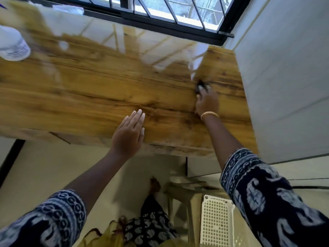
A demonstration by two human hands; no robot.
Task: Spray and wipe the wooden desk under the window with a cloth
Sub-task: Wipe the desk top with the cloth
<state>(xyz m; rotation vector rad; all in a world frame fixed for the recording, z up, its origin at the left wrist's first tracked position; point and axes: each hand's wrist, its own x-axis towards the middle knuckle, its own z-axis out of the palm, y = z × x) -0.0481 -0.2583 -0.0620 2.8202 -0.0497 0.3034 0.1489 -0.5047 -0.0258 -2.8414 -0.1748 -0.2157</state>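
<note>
Glossy wood-grain desk (99, 90) beneath a barred window (169, 11) at 12 o'clock; white wall (284, 77) at 3 o'clock. Blurred white bottle (13, 45) at 10 o'clock; pale cloth (68, 8) at 11 o'clock, well apart from both hands. Left hand (129, 136) flat on the near edge, fingers straight, holding nothing. Right hand (207, 102) grips a small dark object (201, 85), blurred. Lattice basket (216, 220) at 5 o'clock.
</note>
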